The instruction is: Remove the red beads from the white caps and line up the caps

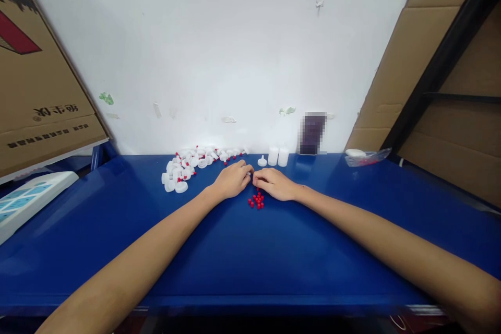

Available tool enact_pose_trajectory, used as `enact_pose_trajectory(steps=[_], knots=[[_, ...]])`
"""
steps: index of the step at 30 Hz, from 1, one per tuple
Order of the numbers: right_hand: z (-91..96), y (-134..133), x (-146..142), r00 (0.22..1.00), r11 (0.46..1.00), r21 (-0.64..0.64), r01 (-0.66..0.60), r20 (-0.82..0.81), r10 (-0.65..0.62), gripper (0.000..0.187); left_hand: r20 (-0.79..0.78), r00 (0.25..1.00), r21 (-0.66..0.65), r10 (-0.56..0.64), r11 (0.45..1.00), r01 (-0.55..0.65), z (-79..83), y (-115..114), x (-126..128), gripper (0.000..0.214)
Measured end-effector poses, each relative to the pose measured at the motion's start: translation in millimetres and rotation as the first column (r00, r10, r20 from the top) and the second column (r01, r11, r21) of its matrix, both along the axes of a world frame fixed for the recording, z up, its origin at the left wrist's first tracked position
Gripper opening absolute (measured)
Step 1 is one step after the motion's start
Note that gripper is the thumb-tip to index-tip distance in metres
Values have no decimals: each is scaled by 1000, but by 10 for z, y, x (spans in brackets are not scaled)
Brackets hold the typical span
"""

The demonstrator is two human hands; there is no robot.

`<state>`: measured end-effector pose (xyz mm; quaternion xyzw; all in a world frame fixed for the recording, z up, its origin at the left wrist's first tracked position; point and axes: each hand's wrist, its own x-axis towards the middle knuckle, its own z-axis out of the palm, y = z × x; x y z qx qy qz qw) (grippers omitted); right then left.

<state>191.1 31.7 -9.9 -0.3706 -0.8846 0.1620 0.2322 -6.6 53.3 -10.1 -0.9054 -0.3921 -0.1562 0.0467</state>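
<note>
Head view: hands [231, 179] [277, 183] nearly meet, grip unclear; nozzle cap [262, 162] stands vertical, spout up.

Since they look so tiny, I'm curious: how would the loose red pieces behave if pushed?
The red pieces are probably light, being tiny beside the right hand. Lying loosely clustered, they may scatter, and could slide easily on the shiny blue tabletop.

Smooth plastic here, caps [259, 199] and lids [191, 160] alike! Glossy sheen off the table [235, 255], thin clear plastic bag [364, 158], matt cardboard box [47, 73].
</note>
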Motion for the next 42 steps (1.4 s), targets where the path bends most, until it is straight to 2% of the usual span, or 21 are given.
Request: enact_pose_trajectory(steps=[4, 9, 19, 25, 31, 36, 39, 42], knots=[[19, -23, -1, 1000, 1000, 24, 8, -13, -7, 18, -1, 1000, -4, 7, 1000, -7, 10, -14, 5, 31], [9, -22, 10, 1000, 1000, -8, 22, -7, -22, 17, -1, 1000, -13, 15, 1000, -15, 12, -19, 10, 31], [19, -49, 15, 997, 998, -43, -53, -49, 51, 16, 9, 1000, 6, 5, 1000, -5, -12, 2, -7, 30], [-43, 27, 17, 984, 999, 21, 40, -173, -36, 14, -16, 1000, 27, 12, 1000, -12, -22, 10, -9, 30], [-9, 3, 11, 984, 991, 109, 78, -170, -58, 8, -17, 1000, 21, 11, 1000, -10, -23, 11, -10, 30], [10, -29, 34, 984, 990, 78, 116, -144, -104, 7, 9, 1000, 18, -12, 1000, 11, -14, 3, -11, 30], [-7, -7, 40, 987, 994, 101, 46, -157, -30, 4, 30, 999, 19, -27, 999, 26, 0, -12, -8, 26], [-19, -19, 37, 983, 983, 182, 5, -183, 28, 12, 82, 995, -6, -49, 999, 50, 20, -38, -3, 24]])
